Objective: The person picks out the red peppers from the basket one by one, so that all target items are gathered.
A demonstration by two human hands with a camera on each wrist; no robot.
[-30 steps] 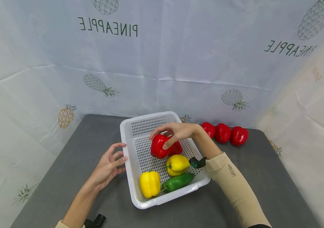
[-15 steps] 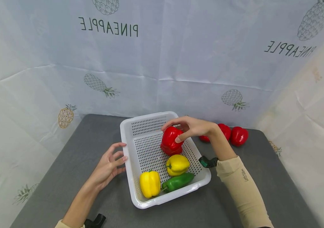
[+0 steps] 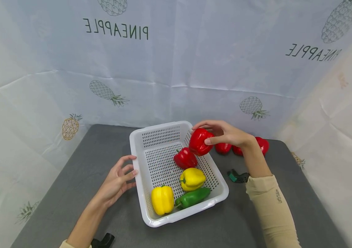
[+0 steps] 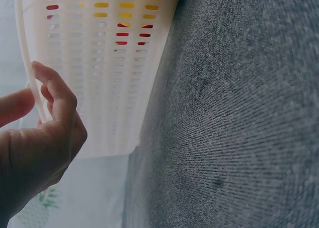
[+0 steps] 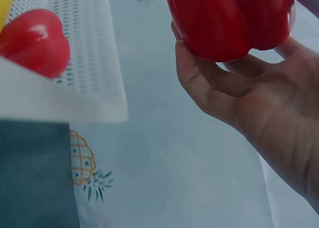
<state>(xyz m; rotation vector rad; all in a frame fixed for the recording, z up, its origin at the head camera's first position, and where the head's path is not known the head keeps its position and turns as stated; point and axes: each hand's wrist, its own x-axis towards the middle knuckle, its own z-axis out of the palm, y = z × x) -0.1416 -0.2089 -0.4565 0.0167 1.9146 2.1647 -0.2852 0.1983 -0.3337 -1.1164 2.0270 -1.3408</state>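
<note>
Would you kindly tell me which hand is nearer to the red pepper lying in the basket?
Right. The right hand is beyond the lying pepper, to its right, holding another red pepper; the left hand, farther away, grips the basket's left rim.

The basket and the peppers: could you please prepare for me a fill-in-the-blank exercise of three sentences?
1. The right hand holds a ____ pepper.
2. The left hand holds the rim of the ____ basket.
3. Inside the basket are one green pepper and ____ yellow peppers.

Missing words: red; white; two.
</note>
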